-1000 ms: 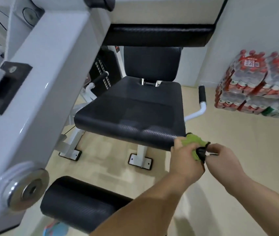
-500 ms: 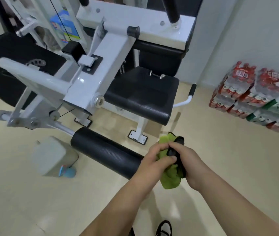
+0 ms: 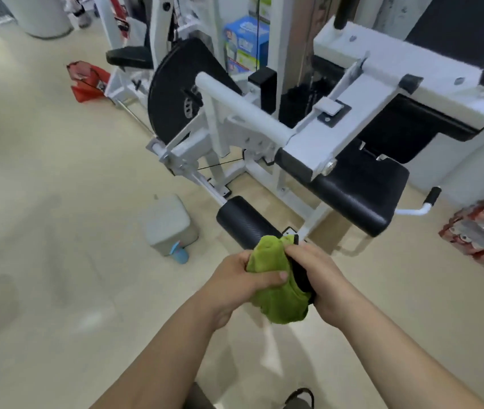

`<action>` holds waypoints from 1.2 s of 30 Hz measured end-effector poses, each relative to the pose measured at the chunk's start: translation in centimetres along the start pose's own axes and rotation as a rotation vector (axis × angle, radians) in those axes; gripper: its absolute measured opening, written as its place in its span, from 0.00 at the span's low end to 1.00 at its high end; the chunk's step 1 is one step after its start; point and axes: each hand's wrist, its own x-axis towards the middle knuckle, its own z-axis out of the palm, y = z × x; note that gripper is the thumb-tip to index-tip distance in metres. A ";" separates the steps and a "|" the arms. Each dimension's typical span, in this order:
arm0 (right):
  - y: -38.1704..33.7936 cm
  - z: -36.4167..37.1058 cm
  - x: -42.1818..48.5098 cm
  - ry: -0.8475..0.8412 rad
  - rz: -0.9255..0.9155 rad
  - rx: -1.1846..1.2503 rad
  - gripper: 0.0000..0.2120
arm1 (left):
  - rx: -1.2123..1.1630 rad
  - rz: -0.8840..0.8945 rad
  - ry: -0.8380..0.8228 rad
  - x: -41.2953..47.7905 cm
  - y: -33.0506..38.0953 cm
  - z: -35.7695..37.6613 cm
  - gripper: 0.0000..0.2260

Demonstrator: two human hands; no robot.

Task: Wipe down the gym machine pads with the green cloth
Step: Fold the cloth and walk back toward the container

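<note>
The green cloth (image 3: 276,286) is bunched between both hands in the lower middle of the view. My left hand (image 3: 234,280) grips it from the left, thumb across the top. My right hand (image 3: 322,278) grips it from the right, and a black part of the cloth shows under those fingers. Just beyond the hands lies the black roller pad (image 3: 245,221) of the white gym machine; the cloth's top overlaps its near end in the picture. The black seat pad (image 3: 358,190) is farther right, with the black backrest pad (image 3: 406,125) behind it.
A grey pedal bin (image 3: 169,224) with a blue object at its foot stands left of the roller. The machine's white lever arm (image 3: 243,109) and black cam disc (image 3: 175,84) rise behind. Packs of bottles (image 3: 482,234) sit at the right wall. Beige floor spreads left.
I have stepped back from the seat; the view now takes in the whole machine from farther left. Both hands stay on the cloth, which now hangs near the roller pad's end.
</note>
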 end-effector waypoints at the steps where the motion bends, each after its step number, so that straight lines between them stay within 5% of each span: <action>1: 0.0 2.2 0.6 -0.023 -0.006 -0.004 0.15 | -0.007 0.007 0.025 -0.4 -0.2 -2.4 0.23; 5: -0.4 11.5 3.4 -0.078 -0.013 0.002 0.12 | -0.042 0.044 0.102 -2.0 0.0 -13.4 0.28; 14: -2.7 29.9 11.0 0.079 0.087 0.143 0.16 | 0.041 0.120 0.050 -1.2 7.3 -33.8 0.11; 20: -7.9 36.4 15.3 0.003 -0.018 -0.220 0.28 | 0.002 0.110 0.088 3.8 12.1 -39.8 0.16; 26: -14.0 40.1 21.0 -0.149 -0.160 -0.474 0.05 | -0.023 0.073 0.133 9.4 16.5 -45.9 0.13; 31: -19.5 44.2 26.4 -0.077 -0.427 -0.761 0.10 | 0.261 -0.019 0.323 14.4 20.5 -53.4 0.29; 36: -23.4 48.7 30.9 -0.019 -0.354 -0.767 0.13 | 0.707 -0.130 0.245 19.6 23.8 -59.5 0.42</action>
